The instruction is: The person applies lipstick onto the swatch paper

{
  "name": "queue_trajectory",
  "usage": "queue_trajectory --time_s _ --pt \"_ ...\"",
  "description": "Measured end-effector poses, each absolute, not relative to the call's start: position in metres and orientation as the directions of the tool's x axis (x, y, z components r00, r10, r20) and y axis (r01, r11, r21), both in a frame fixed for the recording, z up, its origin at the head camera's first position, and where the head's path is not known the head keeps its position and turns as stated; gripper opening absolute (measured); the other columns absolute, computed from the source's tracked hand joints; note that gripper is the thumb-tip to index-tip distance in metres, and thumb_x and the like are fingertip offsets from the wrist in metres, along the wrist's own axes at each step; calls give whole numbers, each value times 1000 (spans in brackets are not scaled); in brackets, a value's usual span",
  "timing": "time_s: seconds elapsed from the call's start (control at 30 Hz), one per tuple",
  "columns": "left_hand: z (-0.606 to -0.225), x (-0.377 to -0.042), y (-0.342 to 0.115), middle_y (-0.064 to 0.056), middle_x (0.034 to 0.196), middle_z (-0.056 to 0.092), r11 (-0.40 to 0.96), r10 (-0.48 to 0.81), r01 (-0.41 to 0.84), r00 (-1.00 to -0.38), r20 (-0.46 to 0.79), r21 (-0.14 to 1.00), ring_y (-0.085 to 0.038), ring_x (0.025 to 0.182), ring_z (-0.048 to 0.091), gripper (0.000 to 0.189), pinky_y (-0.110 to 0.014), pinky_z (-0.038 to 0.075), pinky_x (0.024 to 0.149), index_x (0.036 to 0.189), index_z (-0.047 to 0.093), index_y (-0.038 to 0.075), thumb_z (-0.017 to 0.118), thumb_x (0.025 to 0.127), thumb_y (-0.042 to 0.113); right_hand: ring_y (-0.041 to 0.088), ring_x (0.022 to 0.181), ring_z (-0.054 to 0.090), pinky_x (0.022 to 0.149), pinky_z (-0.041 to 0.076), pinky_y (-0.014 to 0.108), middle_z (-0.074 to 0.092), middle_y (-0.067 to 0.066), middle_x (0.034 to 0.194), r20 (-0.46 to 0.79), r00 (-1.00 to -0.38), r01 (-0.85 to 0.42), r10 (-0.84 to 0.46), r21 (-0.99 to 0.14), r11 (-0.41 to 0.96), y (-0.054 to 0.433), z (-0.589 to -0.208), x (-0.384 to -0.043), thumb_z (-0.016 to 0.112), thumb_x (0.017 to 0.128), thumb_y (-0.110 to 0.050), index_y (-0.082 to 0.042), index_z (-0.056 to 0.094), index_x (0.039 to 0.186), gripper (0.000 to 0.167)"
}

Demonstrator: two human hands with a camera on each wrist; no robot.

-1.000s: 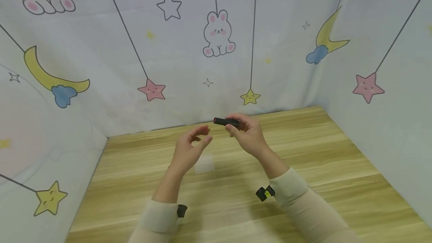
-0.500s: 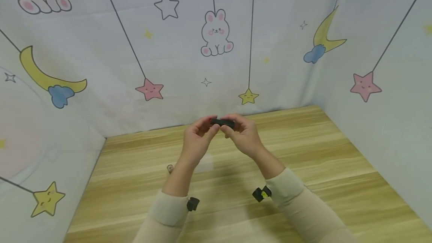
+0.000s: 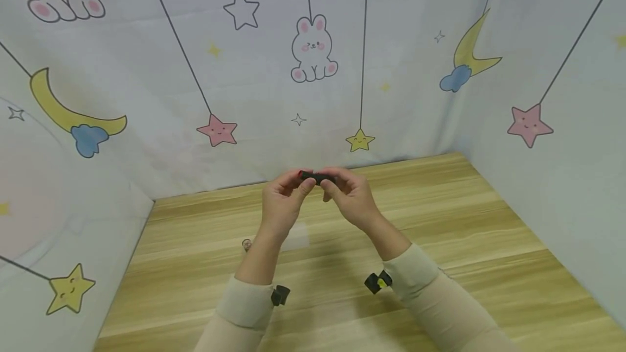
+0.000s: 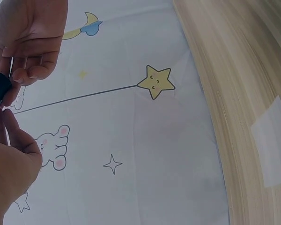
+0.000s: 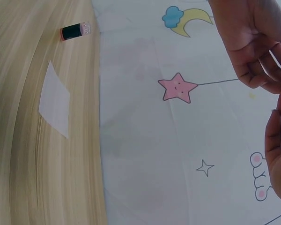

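Note:
A slim black tube (image 3: 319, 177) with a red end is held level between both hands, above the back part of the table. My left hand (image 3: 282, 205) pinches its left end between thumb and fingers. The right hand (image 3: 353, 200) grips the other end, and its fingers cover much of that side. In the left wrist view the dark tube (image 4: 0, 91) shows at the left edge, with the fingertips of both hands close together around it. The right wrist view has both hands at its right edge, and the tube is hidden there.
On the wood-grain table (image 3: 440, 221) lies a white square sheet (image 3: 296, 237). Left of it, partly behind the left forearm, is a small dark cylinder (image 5: 74, 31) with a clear, pinkish end. A printed white curtain (image 3: 264, 91) encloses the table at the back and sides.
My left hand has come up and right to take hold of the tube, which only the right hand held one second ago. The tube and right hand have shifted slightly left.

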State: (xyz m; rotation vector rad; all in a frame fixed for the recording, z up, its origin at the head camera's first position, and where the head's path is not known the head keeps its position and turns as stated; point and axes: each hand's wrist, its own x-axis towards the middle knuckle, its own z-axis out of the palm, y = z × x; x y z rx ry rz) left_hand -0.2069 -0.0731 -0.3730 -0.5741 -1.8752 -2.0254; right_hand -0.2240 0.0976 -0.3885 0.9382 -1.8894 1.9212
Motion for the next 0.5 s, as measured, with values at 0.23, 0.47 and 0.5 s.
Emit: queue_trajectory --time_s 0.23,0.47,0.5 --pt "-373 -206 -72 14 95 69 -57 7 523 -852 524 851 -9 88 61 23 -26 48 89 107 70 -11 70 91 5 11 72 62 65 55 26 69 -4 104 626 -754 -622 -199 -778 -89 94 -391 -224 70 94 -24 7 67 114 37" --pt "-373 -206 -72 10 95 68 -96 24 548 -833 552 831 -9 88 61 24 -25 49 90 105 68 -14 70 90 5 13 60 56 61 50 24 65 16 83 627 -736 -622 -256 -775 -112 93 -391 -227 58 103 -24 12 66 107 38" --pt "-373 -206 -73 10 95 68 -104 30 555 -828 560 825 -9 87 60 24 -24 49 89 104 68 -15 70 90 5 14 59 55 60 49 24 63 17 79 620 -737 -614 -270 -781 -115 94 -391 -227 55 105 -25 12 66 106 39"
